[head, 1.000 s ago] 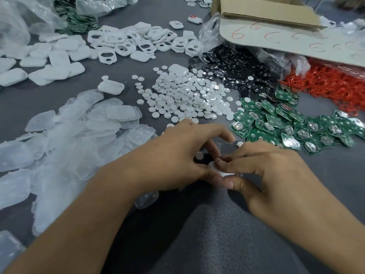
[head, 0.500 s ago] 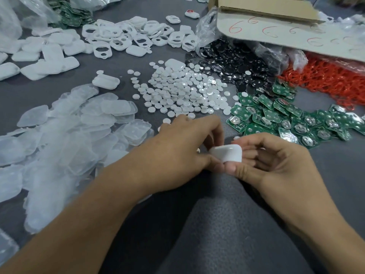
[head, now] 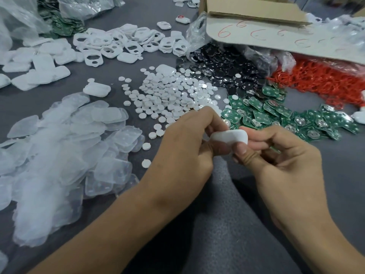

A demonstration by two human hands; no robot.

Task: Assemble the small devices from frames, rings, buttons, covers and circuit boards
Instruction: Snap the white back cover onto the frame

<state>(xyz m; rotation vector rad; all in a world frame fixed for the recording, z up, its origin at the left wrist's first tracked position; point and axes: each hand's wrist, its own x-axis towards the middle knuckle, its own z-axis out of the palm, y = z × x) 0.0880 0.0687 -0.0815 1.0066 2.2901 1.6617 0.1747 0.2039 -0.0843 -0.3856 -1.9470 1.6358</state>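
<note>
Cover point(head: 229, 136) — still pinched between left hand point(head: 183, 155) and right hand point(head: 280, 157).

A small, rounded white shell point(head: 230, 136) is held off the table at near centre, pinched between the left hand point(head: 185, 153) and the right hand point(head: 280, 163), its smooth side up. White frames point(head: 110, 44) with cut-out holes lie heaped at far centre-left. Round white buttons point(head: 169, 95) are scattered in the middle, translucent covers point(head: 65, 151) are piled at the left, green circuit boards point(head: 276, 115) spread at the right, and red rings point(head: 324, 80) are heaped far right beyond them
</note>
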